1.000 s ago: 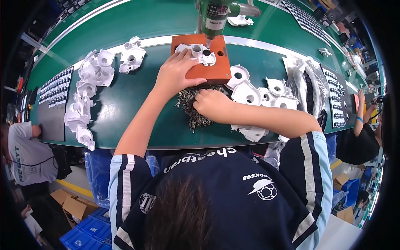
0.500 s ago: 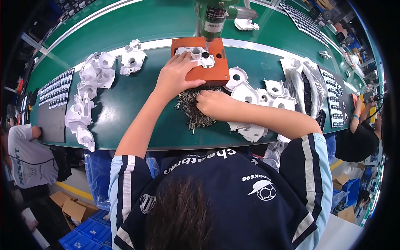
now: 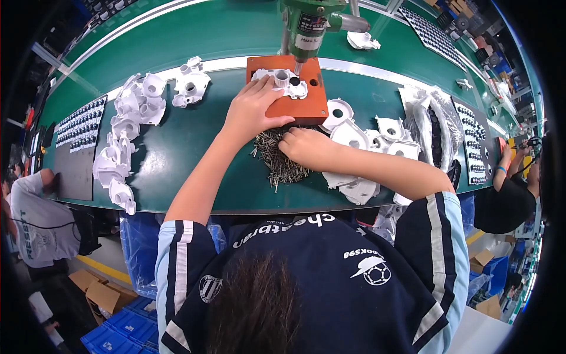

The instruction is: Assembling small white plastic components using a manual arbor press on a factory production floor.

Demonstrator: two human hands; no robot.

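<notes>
One white part (image 3: 282, 79) is seated on the orange block (image 3: 298, 110), near the tip of the green tool (image 3: 309, 25): partway along, it seems.

The left hand (image 3: 252, 111) is laid spread across the block's edge, fingertips rested on that part; the right hand (image 3: 309, 148) is curled at the pile of metal pins (image 3: 280, 165) (whether any is pinched cannot be told). Seating is judged done; no pin is seen being fitted. More parts are grouped as a left cluster (image 3: 112, 165) and a right cluster (image 3: 345, 133); which are finished cannot be told.
</notes>
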